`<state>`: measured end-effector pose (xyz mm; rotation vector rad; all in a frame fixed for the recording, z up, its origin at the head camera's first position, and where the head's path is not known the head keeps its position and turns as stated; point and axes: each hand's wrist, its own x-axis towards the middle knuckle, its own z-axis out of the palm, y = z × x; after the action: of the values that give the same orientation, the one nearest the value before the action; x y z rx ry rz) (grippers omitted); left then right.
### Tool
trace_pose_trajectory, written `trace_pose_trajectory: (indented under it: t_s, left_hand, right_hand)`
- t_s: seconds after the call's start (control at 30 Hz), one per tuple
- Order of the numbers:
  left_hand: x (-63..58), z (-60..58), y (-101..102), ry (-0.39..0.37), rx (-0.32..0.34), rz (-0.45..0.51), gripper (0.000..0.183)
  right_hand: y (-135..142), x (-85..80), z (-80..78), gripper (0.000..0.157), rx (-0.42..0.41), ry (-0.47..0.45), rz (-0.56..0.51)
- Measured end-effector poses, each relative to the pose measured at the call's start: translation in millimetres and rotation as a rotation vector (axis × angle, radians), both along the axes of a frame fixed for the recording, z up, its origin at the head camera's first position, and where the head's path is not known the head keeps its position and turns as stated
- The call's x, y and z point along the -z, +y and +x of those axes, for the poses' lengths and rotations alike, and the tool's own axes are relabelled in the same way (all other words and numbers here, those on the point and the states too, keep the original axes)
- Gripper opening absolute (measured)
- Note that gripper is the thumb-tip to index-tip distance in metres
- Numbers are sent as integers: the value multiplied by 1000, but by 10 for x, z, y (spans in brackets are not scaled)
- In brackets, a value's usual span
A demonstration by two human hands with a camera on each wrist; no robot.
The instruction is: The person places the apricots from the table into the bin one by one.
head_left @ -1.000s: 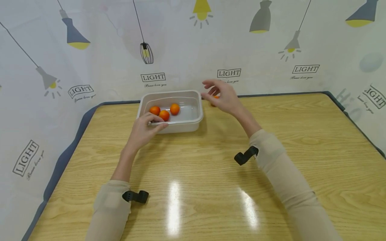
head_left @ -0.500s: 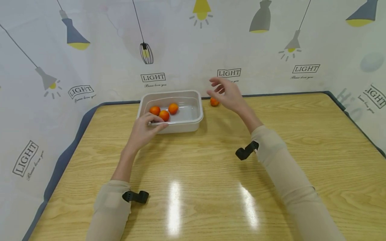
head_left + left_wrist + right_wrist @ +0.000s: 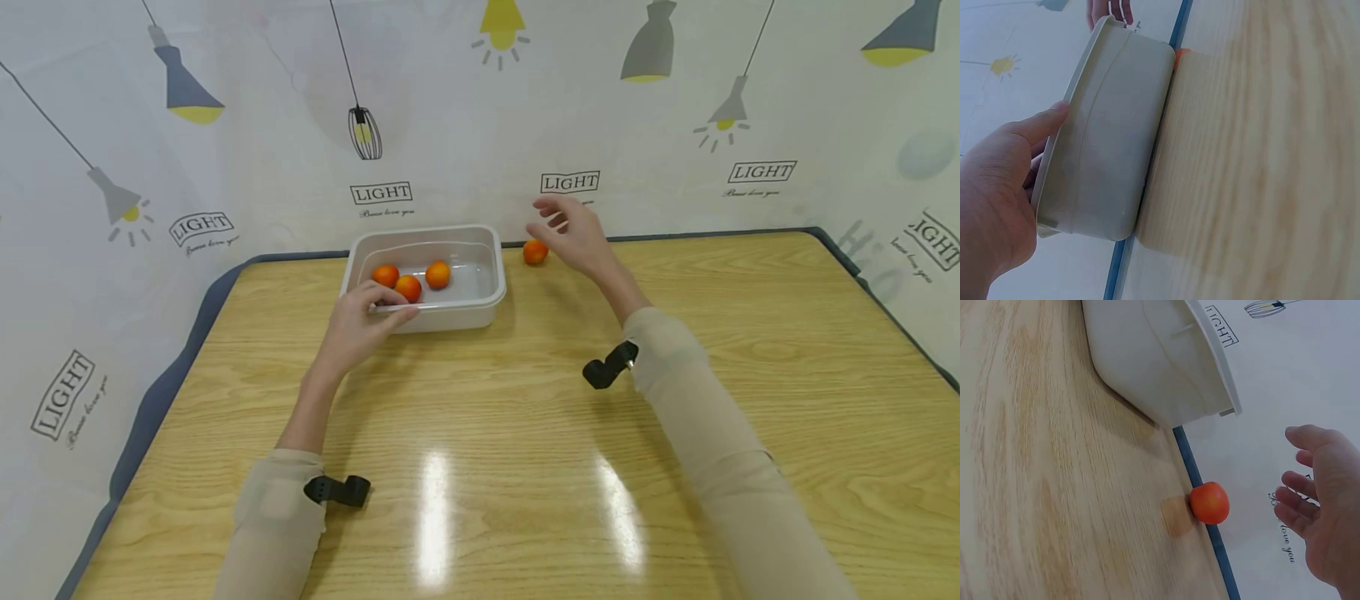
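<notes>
A white plastic tub [image 3: 457,315] stands at the table's back edge. My left hand [image 3: 358,325] pinches its near rim, thumb outside and fingers inside, as the left wrist view also shows. Inside lie three small round orange-red fruits, one of them a fruit [image 3: 438,274] apart to the right, its kind not plain. Another such fruit [image 3: 1210,503] rests on the table to the right of the tub. Just above and to the right of it hovers my right hand [image 3: 576,237], fingers loosely bent and holding nothing.
The wooden table [image 3: 510,433] runs back to a dark blue edge strip [image 3: 1188,456]. Behind it rises a pale wall covering [image 3: 450,108] printed with lamps. Black wrist mounts [image 3: 611,365] stick out from both sleeves.
My right hand has moved away from the tub to the right, uncovering the fruit on the table. The rightmost fruit in the tub has rocked slightly. My left hand stays put.
</notes>
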<state>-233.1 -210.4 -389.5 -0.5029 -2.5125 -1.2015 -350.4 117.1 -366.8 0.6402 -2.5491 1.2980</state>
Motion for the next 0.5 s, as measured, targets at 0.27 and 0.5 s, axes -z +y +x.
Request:
trace_pose_trajectory:
  t_s: [0.27,0.5]
  left_hand:
    - [13,0,-4,10,5,-4,21]
    - [13,2,-1,7,5,-9,22]
  right_hand:
    - [18,96,-71,44,18,-39,39]
    - [31,194,-118,46,41,-131,88]
